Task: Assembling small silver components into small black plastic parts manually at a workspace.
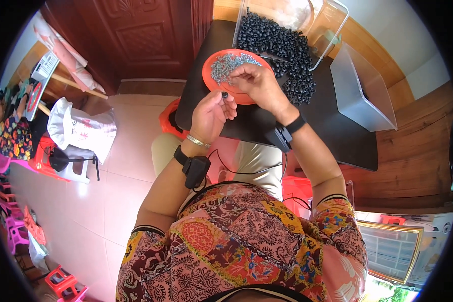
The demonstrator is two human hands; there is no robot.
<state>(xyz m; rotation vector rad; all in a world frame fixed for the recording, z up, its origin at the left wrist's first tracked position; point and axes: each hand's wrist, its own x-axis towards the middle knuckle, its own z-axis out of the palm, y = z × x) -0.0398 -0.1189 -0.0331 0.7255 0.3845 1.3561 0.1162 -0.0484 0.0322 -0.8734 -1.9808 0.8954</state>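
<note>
My left hand (210,117) is just in front of the plate, its thumb and fingers pinching a small black round plastic piece (224,94). Over the right side of an orange plate (207,75) is my right hand (261,89), fingers drawn together in a pinch. Whatever lies between those fingertips is too small to make out. Many tiny silvery metal pieces (225,66), perhaps screws, are spread on the plate. Behind and right of it, a big heap of black plastic pieces (272,38) spills from a clear plastic bin (236,27) tipped on its side.
The dark table (332,136) carries everything, with a translucent box (360,95) at its right end. A red stool (172,121) stands by the table's left corner. Thin black cables (246,172) hang across my lap from the wrist devices. Left on the floor is a white sack (83,126).
</note>
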